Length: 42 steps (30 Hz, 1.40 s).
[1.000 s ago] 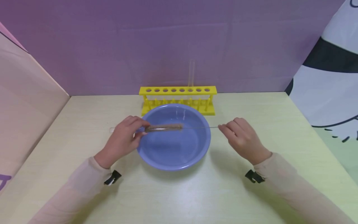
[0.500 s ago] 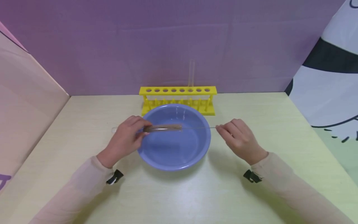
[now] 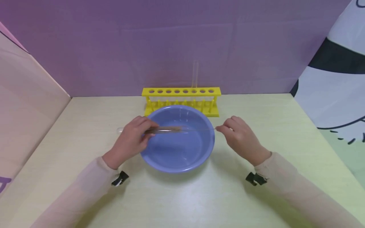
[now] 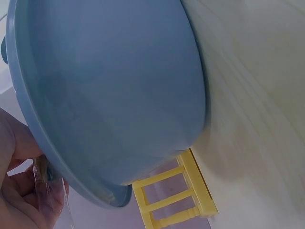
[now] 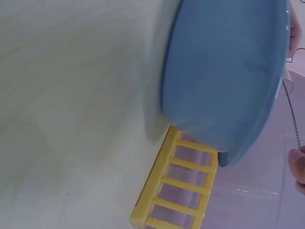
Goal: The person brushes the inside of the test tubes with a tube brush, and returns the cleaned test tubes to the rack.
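Over the blue basin, my left hand grips a clear glass test tube held level, its rounded end poking out to the left. Inside the tube sits a test tube brush with brown bristles. The brush's thin wire handle runs out to the right, where my right hand pinches its end between thumb and fingers. The right wrist view shows the twisted wire leading into the tube's round mouth. In the left wrist view, fingers wrap the clear tube beside the basin's rim.
A yellow test tube rack stands right behind the basin. One clear test tube rises from behind its top bar. Purple backdrop closes the rear of the pale wooden table, with printed panels at both sides.
My right hand has moved left and my left hand slightly right, so they are closer together. The brush has slid deeper into the test tube.
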Available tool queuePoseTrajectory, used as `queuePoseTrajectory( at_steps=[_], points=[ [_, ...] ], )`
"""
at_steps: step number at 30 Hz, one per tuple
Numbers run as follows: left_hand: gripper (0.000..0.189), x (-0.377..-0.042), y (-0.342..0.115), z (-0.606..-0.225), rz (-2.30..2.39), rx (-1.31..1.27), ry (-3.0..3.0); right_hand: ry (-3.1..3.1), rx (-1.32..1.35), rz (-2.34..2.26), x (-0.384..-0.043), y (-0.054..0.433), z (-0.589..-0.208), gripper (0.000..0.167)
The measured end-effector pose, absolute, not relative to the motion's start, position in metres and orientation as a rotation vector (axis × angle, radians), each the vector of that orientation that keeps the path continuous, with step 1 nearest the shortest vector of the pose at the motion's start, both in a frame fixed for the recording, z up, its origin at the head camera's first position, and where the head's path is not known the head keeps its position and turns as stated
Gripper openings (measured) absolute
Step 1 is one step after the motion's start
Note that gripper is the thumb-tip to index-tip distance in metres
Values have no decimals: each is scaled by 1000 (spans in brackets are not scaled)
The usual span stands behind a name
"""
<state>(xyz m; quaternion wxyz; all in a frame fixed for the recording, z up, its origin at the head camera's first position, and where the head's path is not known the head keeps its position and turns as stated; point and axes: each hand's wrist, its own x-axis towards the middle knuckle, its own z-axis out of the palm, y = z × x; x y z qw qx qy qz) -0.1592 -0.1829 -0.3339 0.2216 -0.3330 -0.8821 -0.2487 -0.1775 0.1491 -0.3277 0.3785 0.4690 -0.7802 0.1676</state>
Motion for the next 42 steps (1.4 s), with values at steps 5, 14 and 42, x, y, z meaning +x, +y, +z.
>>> queuePoseTrajectory(
  at_steps=[5, 14, 42],
  points=[
    [25, -161, -181, -335, -684, -928, -2430, -2120, 1205, 452, -179, 149, -321, 20],
    [25, -160, -177, -333, -669, -923, -2443, -2376, 1247, 588, -185, 151, -309, 19],
    [23, -161, -162, -333, -687, -871, -2411, -3094, 1146, 1167, -221, 151, -279, 4]
  ],
)
